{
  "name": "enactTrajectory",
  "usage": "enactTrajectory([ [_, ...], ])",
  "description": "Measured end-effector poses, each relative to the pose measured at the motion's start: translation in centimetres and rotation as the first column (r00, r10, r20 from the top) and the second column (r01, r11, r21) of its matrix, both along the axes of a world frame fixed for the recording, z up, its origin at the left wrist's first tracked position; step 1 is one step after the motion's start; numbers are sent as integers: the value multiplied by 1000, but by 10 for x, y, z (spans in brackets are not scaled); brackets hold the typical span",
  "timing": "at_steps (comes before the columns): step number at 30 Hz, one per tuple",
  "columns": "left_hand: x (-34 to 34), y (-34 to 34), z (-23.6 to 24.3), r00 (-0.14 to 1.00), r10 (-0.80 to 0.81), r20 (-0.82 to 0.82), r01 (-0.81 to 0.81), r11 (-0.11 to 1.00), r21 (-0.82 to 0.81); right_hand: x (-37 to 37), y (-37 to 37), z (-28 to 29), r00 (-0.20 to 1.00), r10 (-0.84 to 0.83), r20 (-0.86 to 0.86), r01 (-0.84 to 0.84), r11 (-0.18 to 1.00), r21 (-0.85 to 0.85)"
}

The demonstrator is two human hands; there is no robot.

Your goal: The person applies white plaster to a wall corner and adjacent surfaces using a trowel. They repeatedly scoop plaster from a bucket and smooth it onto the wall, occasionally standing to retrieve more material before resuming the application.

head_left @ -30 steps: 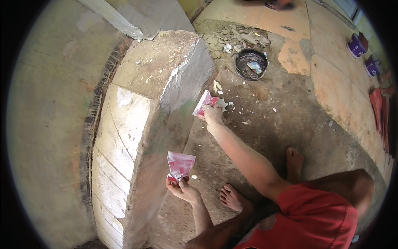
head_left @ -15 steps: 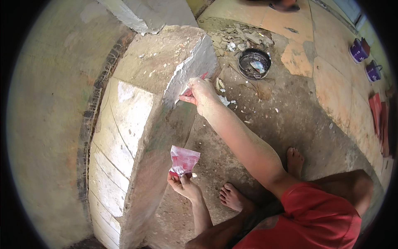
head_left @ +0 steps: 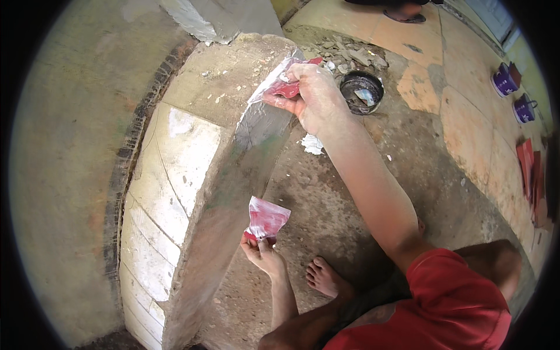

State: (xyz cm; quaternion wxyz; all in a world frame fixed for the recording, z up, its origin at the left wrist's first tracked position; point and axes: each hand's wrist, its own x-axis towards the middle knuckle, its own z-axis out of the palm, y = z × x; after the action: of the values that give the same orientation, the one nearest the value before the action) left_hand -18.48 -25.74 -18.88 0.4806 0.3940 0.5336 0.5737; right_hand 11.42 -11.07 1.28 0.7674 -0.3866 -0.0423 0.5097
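My right hand is closed on a red plastic putty scraper, pressing its blade against the far end of a low wall's edge. Wet white putty lines that edge, with a grey smeared band on the side face below. Lower down, my left hand grips the short handle of a second red putty scraper, its wide blade upward and coated in white putty. This scraper is held apart from the wall's side face.
A round black basin stands on the floor near broken rubble. A white putty clump lies by the wall. At right are two purple buckets and red-brown strips. Part of another person's foot shows far off.
My right hand has moved the scraper up and away along the edge to the wall's far end, where a whiter line of putty shows. My left hand has shifted slightly right with its scraper.
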Motion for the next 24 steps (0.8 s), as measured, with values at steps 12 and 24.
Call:
enactTrajectory([
  [12,7,-4,7,1000,-2,-11,2,1000,-21,38,4,-89,-163,252,954,311,931,-192],
  [24,-8,9,32,975,-107,193,137,979,-151,-45,-117,-61,891,374,255,-422,891,167],
])
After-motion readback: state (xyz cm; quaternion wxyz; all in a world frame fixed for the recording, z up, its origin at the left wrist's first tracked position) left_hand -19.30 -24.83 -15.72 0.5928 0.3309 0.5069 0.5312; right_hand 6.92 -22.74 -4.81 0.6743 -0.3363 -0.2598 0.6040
